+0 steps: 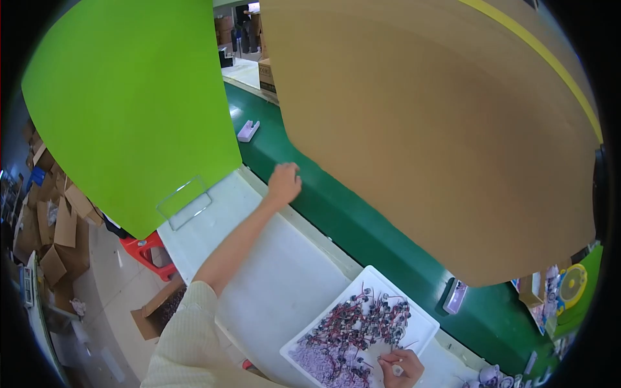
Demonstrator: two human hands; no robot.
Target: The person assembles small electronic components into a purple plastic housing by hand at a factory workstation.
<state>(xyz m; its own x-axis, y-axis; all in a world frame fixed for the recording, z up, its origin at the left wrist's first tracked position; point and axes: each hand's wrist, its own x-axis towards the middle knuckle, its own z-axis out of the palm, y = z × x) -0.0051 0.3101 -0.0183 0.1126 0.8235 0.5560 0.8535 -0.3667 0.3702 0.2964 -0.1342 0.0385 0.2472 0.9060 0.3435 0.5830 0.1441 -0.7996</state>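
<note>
My left hand [284,184] reaches over the near edge of the green conveyor belt [336,200]. Its fingers are loosely bent, and nothing shows in them. Beyond it on the belt lies a small pale purple plastic case [248,131]. At the lower right my right hand [401,368] is over a white tray [424,321], thumb and fingertips pinched together. What they hold is too small to make out. Inside the tray are a heap of small dark round parts with red wires [362,317] and many little pale purple pieces [314,359].
A bright green board [136,110] and a large brown board [427,142] stand over the belt. Another purple case [456,297] lies on the belt. Left are a red stool [150,254] and cardboard boxes [65,223]. A person [246,29] stands far back.
</note>
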